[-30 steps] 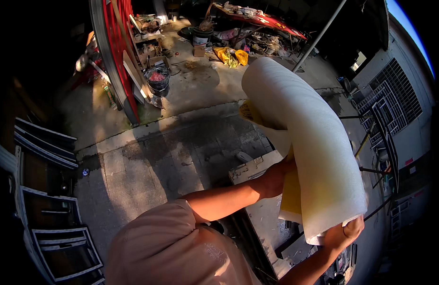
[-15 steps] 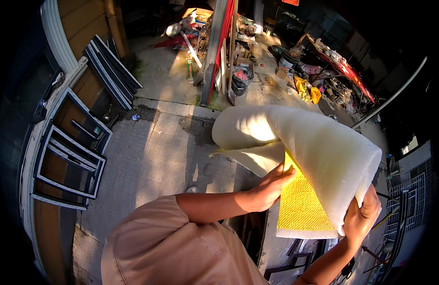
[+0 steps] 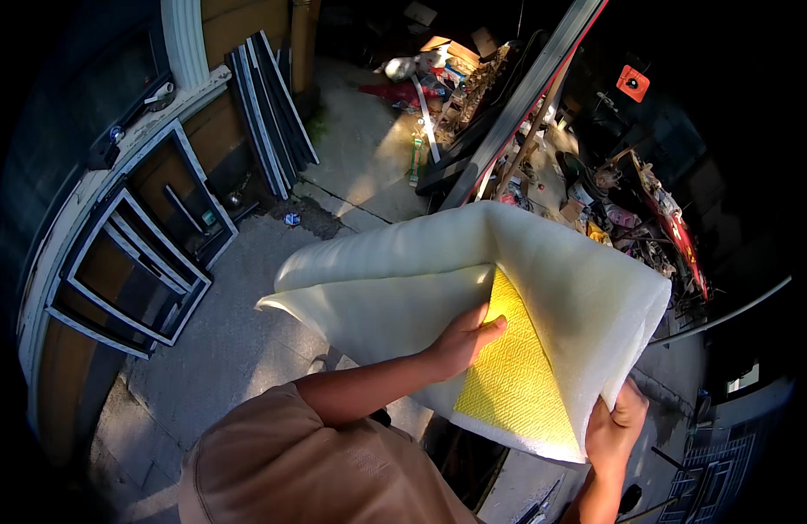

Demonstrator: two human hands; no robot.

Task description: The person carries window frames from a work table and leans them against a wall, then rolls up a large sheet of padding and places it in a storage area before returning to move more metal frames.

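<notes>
Holding foam sheet (image 3: 578, 297), hands (image 3: 460, 345) above part-sunlit concrete floor (image 3: 224, 319); frames (image 3: 167, 236) at left.

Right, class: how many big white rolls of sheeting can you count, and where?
1: the loose white roll across the middle of the view, its yellow textured side partly showing. More could be hidden in the shadowed clutter beyond it.

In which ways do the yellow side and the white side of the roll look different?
The yellow side is textured; the white side looks smoother. The yellow side shows as a smaller patch; the white side covers much more of the picture. Both seem to belong to the same roll.
</notes>
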